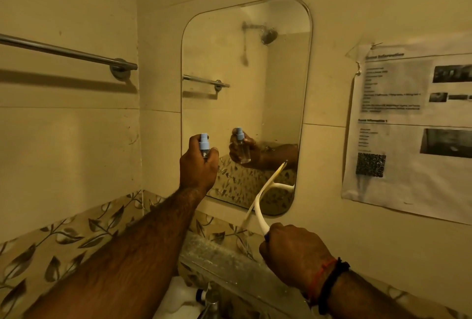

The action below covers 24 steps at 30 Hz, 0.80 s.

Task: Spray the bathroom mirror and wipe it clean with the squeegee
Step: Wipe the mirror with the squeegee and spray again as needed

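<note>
A tall mirror (245,68) with rounded corners hangs on the tiled wall ahead. My left hand (198,168) holds a small clear spray bottle (204,145) with a light blue nozzle, raised in front of the mirror's lower left corner; the bottle and hand are reflected in the glass. My right hand (293,254) grips the handle of a white squeegee (260,203), whose thin blade end tilts up against the mirror's lower right part.
A metal towel rail (69,53) runs along the left wall. A printed paper sheet (408,124) is taped to the wall right of the mirror. A narrow glass shelf (229,262) sits below the mirror, with a tap (210,300) and basin under it.
</note>
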Available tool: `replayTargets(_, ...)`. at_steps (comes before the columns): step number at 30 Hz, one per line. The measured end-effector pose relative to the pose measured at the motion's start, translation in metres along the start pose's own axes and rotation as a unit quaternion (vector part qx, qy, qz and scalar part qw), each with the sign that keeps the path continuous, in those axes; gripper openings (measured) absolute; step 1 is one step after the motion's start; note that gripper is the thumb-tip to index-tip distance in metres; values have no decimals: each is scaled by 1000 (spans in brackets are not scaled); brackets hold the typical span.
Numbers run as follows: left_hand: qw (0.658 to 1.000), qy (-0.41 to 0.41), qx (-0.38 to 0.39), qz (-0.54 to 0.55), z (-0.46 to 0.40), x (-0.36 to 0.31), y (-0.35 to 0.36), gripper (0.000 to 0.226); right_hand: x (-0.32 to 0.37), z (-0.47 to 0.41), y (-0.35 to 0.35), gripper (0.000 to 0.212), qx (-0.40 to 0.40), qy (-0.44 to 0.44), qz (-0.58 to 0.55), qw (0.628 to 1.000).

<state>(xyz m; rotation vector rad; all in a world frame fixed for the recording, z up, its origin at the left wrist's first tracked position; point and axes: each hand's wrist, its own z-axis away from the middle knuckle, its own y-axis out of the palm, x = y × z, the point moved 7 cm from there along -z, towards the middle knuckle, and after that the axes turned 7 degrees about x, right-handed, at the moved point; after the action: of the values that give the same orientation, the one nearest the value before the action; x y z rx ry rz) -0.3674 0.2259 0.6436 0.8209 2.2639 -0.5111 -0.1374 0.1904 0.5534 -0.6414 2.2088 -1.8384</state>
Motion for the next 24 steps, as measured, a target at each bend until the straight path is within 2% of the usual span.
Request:
replayTargets(7, 1000, -1, 3, -7, 7, -9, 8, 36, -19, 17, 2, 25, 1, 2, 0, 1000)
replayTargets(15, 1000, 0, 10, 7, 9, -19, 17, 38, -19, 31, -5, 26, -43, -28, -1, 999)
replayTargets(18, 1000, -6, 12, 3, 7, -17, 16, 37, -5, 26, -23, 30, -92, -54, -20, 994)
replayTargets(22, 1000, -12, 7, -6, 2, -15, 13, 39, 16, -6, -65, 21, -134, -83, -121, 980)
replayTargets(24, 1000, -9, 5, -8, 1, -17, 13, 39, 24, -28, -95, 26, -177, -92, -144, 969)
